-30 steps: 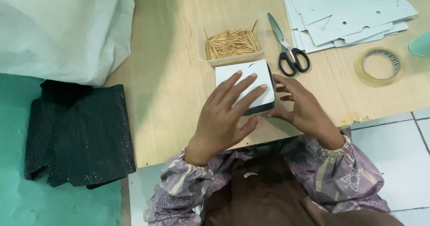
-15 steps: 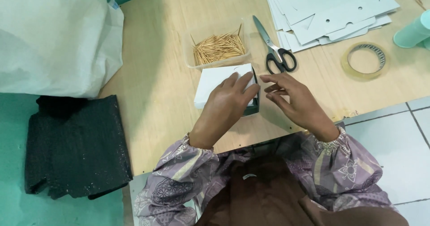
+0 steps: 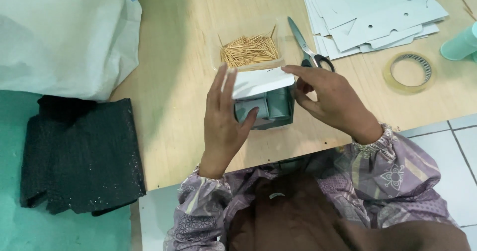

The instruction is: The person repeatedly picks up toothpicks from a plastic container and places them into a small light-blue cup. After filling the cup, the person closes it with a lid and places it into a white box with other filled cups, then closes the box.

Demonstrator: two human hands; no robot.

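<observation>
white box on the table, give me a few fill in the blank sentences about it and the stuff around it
1. Both hands hold the white box, the left hand at its left end and the right hand at its ____ end.
2. The clear tub behind the box holds thin wooden ____.
3. The scissors have ____ handles.
4. The tape roll lies to the ____ of the scissors.

Missing words: right; sticks; black; right

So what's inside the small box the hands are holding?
Inside the box, under its raised white lid, pale green cylinder-shaped items stand side by side. The left hand covers the box's left end.
</observation>
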